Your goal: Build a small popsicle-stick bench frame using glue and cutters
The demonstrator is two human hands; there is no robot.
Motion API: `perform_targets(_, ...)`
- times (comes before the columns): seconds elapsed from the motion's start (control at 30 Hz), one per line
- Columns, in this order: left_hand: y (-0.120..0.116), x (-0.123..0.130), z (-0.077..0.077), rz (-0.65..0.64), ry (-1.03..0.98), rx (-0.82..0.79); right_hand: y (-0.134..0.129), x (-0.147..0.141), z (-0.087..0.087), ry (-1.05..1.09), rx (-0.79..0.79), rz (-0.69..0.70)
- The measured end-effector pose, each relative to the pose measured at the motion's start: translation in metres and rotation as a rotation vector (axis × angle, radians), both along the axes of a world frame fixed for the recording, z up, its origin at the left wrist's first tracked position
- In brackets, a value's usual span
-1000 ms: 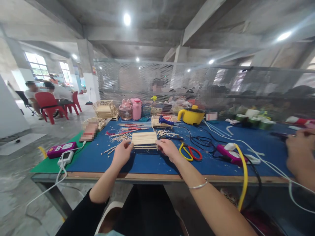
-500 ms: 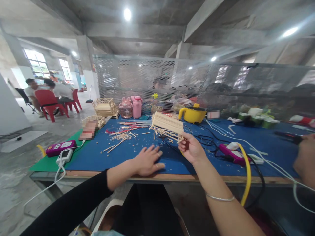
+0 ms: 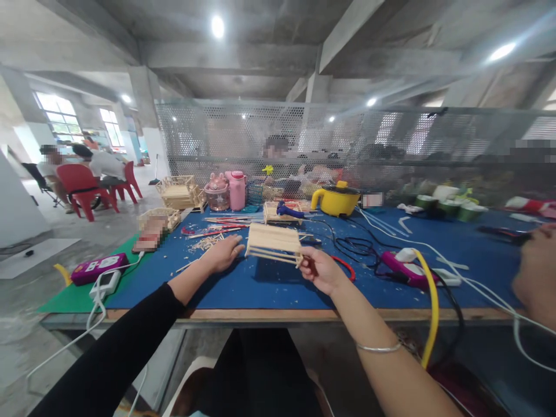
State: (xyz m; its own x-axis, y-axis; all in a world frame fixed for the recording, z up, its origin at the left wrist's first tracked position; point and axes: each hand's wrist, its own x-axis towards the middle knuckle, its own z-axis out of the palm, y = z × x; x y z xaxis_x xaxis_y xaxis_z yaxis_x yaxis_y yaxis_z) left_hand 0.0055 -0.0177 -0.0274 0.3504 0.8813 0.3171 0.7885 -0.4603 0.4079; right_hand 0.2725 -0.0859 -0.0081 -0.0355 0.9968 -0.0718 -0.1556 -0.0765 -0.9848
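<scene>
My right hand (image 3: 324,269) pinches the right end of a small stick-built wooden frame (image 3: 273,237) with a slatted flat top. The frame is held low over the blue tabletop (image 3: 260,292), and whether it touches down is unclear. To its left lies my left hand (image 3: 223,255), fingers stretched out, on the table beside a pile of short wooden sticks (image 3: 206,243). Behind the held frame, a blue glue gun (image 3: 290,212) rests at a second stick-built piece (image 3: 271,213).
More stick-built pieces (image 3: 178,194) stand at the back left near a pink bottle (image 3: 237,191). A yellow pot (image 3: 339,200) sits at the back. Cables and a purple power strip (image 3: 406,269) lie right. Another person's hand (image 3: 538,266) is at the right edge.
My right hand has lowered the wooden frame and brought it left. My left hand has swept left to the stick pile. The glue gun behind the frame has come into view.
</scene>
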Motion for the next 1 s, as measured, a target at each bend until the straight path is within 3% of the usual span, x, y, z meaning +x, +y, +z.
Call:
perform_targets(0.17, -0.018, -0.013, 0.014, 0.212, -0.306, 0.029, 0.026, -0.026, -0.008, -0.238, -0.135, 0.101)
perform_targets(0.4, -0.063, -0.012, -0.017, 0.281, -0.652, -0.173, 0.040, -0.033, -0.010, -0.412, -0.143, 0.140)
perform_targets(0.53, -0.069, 0.000, -0.020, 0.222, -0.808, -0.230, 0.031, -0.030, -0.009, -0.416, -0.108, 0.182)
perform_targets(0.83, -0.057, 0.007, -0.016, 0.178, -0.893, -0.305, 0.037, -0.032, -0.012, -0.465, -0.154, 0.104)
perform_targets(1.0, -0.065, -0.002, -0.015, 0.269, -0.795, -0.205, 0.033, -0.032, -0.013, -0.453, -0.099, 0.075)
